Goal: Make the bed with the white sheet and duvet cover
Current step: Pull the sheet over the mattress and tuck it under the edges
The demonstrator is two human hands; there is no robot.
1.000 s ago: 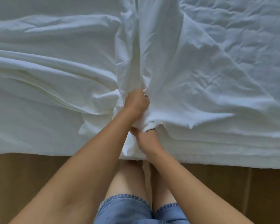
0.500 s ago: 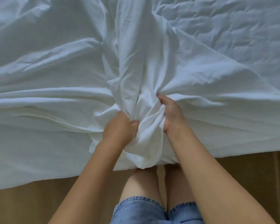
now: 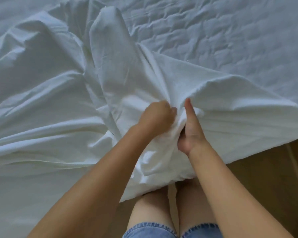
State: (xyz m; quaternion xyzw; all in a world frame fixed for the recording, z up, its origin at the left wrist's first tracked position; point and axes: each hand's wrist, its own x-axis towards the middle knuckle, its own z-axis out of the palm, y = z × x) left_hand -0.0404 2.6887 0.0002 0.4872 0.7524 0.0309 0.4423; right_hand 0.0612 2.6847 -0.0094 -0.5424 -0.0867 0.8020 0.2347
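A large white crumpled cloth point(image 3: 58, 100) covers most of the frame. It lies in long soft folds across the left and centre and is drawn into a gathered bunch just below the middle; whether it is the sheet or the duvet cover cannot be told. The person's left grip point(image 3: 157, 117) is clenched into that bunch from the left, knuckles up and fingertips buried in the fabric. The right grip point(image 3: 190, 133) is just beside it, almost touching. It grasps the same bunch from the right, with its fingers curled out of sight under a fold and its thumb stretched straight toward the top of the frame along the cloth. From the two grips, ridges of cloth fan out toward the upper left, and one tall fold rises toward the top centre. On the right, a taut hem runs from the thumb toward the right edge. Below the grips a loose end of the cloth hangs over the side of the bed, in front of the person's bare legs point(image 3: 151, 203). In the upper right, the white quilted bed surface point(image 3: 230, 40) lies uncovered. A light brown wooden floor point(image 3: 265, 177) shows at the lower right, and frayed blue denim shorts point(image 3: 150, 231) at the bottom centre.
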